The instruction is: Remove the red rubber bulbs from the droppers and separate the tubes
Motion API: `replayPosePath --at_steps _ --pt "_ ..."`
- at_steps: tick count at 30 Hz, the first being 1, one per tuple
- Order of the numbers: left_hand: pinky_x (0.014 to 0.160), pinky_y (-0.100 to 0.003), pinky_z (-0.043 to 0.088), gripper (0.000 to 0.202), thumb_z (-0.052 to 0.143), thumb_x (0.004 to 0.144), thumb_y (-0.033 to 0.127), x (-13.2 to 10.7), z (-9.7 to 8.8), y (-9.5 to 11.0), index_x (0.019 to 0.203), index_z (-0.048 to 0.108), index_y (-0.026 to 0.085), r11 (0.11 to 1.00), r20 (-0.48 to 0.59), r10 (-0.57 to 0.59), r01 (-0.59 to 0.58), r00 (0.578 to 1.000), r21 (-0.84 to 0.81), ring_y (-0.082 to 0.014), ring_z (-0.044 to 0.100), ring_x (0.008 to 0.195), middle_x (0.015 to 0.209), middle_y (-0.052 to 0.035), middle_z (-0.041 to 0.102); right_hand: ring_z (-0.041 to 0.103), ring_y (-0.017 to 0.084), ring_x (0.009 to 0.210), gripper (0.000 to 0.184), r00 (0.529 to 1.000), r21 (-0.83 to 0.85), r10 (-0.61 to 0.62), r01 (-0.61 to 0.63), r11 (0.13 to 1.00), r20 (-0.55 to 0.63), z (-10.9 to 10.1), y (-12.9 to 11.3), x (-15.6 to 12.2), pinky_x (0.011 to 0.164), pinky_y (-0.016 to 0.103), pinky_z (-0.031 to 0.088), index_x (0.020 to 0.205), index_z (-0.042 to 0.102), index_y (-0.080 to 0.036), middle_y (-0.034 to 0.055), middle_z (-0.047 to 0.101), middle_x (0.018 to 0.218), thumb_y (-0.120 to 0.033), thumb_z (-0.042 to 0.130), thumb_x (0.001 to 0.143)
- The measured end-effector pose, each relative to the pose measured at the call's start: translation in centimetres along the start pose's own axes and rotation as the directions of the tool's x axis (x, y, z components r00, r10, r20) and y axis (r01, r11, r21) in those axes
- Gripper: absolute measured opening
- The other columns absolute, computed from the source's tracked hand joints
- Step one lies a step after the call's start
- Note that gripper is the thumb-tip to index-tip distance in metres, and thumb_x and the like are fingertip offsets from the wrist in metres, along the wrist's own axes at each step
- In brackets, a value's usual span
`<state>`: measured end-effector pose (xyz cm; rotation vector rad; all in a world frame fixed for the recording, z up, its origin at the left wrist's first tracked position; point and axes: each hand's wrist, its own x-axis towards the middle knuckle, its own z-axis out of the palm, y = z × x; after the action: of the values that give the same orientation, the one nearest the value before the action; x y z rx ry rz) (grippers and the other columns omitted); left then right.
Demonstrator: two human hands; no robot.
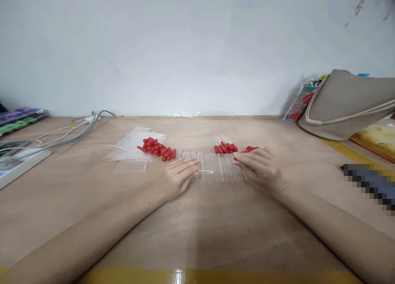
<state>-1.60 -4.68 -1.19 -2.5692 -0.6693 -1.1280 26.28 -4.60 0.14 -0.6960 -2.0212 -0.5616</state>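
My left hand [179, 175] is closed, pinching a thin clear dropper tube [206, 172] that points right. Under and between both hands lies a row of clear tubes [220, 167], side by side. My right hand [261, 165] is closed with its fingertips on a small red rubber bulb [236, 157], mostly covered by the fingers. Beyond the row, several assembled droppers [226, 147] lie with red bulbs toward me and clear tubes pointing away. A heap of loose red bulbs [154, 147] is left of the row. More red bulbs [250, 148] show behind my right hand.
Clear zip bags [131, 146] lie under the bulb heap. At left are a power strip [24, 167], cables [74, 134] and a purple-green item [21, 119]. At right are a grey-beige bag [345, 107], a colourful package [300, 101] and a blurred dark object [370, 185].
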Motion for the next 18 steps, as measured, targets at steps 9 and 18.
replayPosePath --at_steps 9,18 --pt "0.063 -0.026 0.048 0.039 0.037 0.084 0.007 1.6 1.7 -0.8 0.122 0.046 0.016 0.990 -0.029 -0.075 0.078 0.997 0.118 -0.0141 0.050 0.078 0.090 -0.0074 0.050 0.055 0.014 0.062 0.022 0.404 0.009 0.854 -0.905 0.425 0.327 -0.7 8.8 2.7 0.058 0.028 0.045 0.092 0.067 -0.018 0.0051 0.064 0.079 -0.025 0.058 0.073" --pt "0.073 -0.029 0.048 0.023 0.040 0.082 0.006 1.9 2.2 0.3 0.095 0.056 0.016 0.998 0.033 -0.053 0.052 0.998 0.019 -0.0157 0.054 0.082 0.087 -0.0063 0.058 0.052 0.011 0.055 0.007 0.140 0.003 0.801 -0.985 0.170 0.582 1.7 12.6 0.8 0.049 0.023 0.041 0.062 0.065 -0.016 0.0027 0.062 0.059 -0.019 0.069 0.057"
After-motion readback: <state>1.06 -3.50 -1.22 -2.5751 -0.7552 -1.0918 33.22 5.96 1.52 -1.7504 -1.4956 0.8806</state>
